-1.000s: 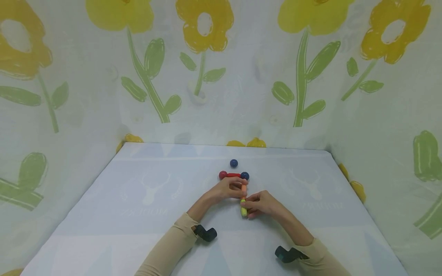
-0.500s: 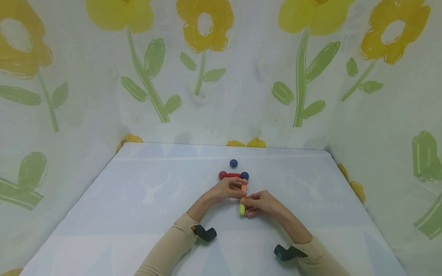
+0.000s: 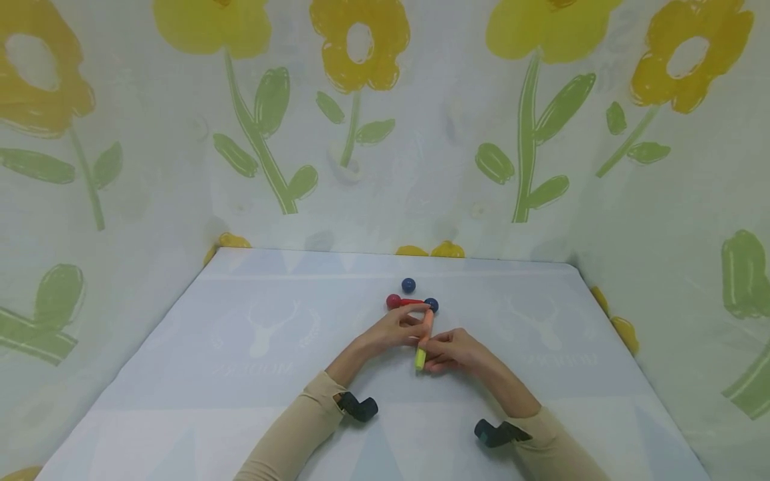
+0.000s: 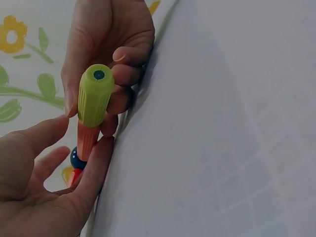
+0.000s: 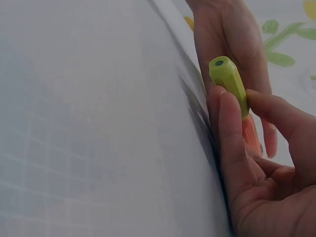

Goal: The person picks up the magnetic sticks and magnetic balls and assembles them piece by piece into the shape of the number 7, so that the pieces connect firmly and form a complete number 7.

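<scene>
My left hand (image 3: 391,329) pinches an orange ribbed rod (image 3: 428,322) between thumb and fingers. With thumb and fingertips, my right hand (image 3: 460,351) grips a yellow-green ribbed rod (image 3: 420,360), which has a small dark disc in its end face. The two rods stand end to end, as the yellow-green rod (image 4: 95,101) and orange rod (image 4: 88,140) show in the left wrist view. At the orange rod's far end is a dark blue ball (image 3: 432,304). From that ball a red rod (image 3: 412,302) runs left to a red ball (image 3: 394,301).
A second dark blue ball (image 3: 408,285) lies alone beyond the red rod. All of this is on a pale patterned tabletop (image 3: 271,374). Behind the table hangs a flower-printed cloth (image 3: 415,200), which also covers both sides.
The right hand has moved slightly away from me with the yellow-green rod. The rods now slant, near end leftward. The red rod and its two balls have shifted a little right.
</scene>
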A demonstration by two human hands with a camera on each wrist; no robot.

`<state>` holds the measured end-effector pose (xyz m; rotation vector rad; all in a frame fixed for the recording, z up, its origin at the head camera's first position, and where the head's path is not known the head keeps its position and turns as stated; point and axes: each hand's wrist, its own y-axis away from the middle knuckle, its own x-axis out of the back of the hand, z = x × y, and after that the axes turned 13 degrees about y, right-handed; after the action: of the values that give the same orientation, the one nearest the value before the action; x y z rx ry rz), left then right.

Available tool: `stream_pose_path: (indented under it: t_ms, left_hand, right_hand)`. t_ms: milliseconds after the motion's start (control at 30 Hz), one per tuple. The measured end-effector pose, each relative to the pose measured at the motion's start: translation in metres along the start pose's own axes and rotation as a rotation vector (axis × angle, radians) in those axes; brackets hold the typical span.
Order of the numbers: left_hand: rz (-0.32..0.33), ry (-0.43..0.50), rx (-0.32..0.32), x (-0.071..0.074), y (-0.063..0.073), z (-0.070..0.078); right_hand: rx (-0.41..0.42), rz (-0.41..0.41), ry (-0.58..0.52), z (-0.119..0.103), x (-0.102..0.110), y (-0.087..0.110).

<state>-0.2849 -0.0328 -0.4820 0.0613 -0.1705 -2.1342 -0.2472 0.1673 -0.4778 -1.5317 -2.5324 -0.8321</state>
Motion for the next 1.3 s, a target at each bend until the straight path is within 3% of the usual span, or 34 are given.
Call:
stream_pose_path:
  t_ms: [267,500,733,833,967,1100,1300]
  left_hand:
    - [0.017,0.001,0.012,-0.001,0.002,0.001]
    - [-0.005,0.055,0.007,0.002,0.002,-0.001]
    - [-0.014,0.045,0.013,0.007,0.003,0.005]
    - [0.026,-0.028,0.018,0.011,0.003,0.010]
    - [0.097,-0.191,-0.029,0.020,-0.001,0.012]
    - [0.184,-0.316,-0.124,0.027,-0.009,0.016]
    - [0.333,-0.384,-0.243,0.037,-0.024,0.025]
  right_hand:
    - [0.034,-0.036,0.016,0.002,0.008,-0.003]
    - [0.051,-0.072,0.026,0.005,0.012,-0.006]
    - [0.042,-0.054,0.027,0.007,0.010,-0.006]
    - [0.037,-0.034,0.029,0.005,0.009,-0.007]
    - [0.032,-0.022,0.022,0.003,0.008,-0.006]
    - [0.026,-0.013,0.016,0.001,0.008,-0.005]
    - [-0.011,-0.013,0.034,0.000,0.008,-0.006]
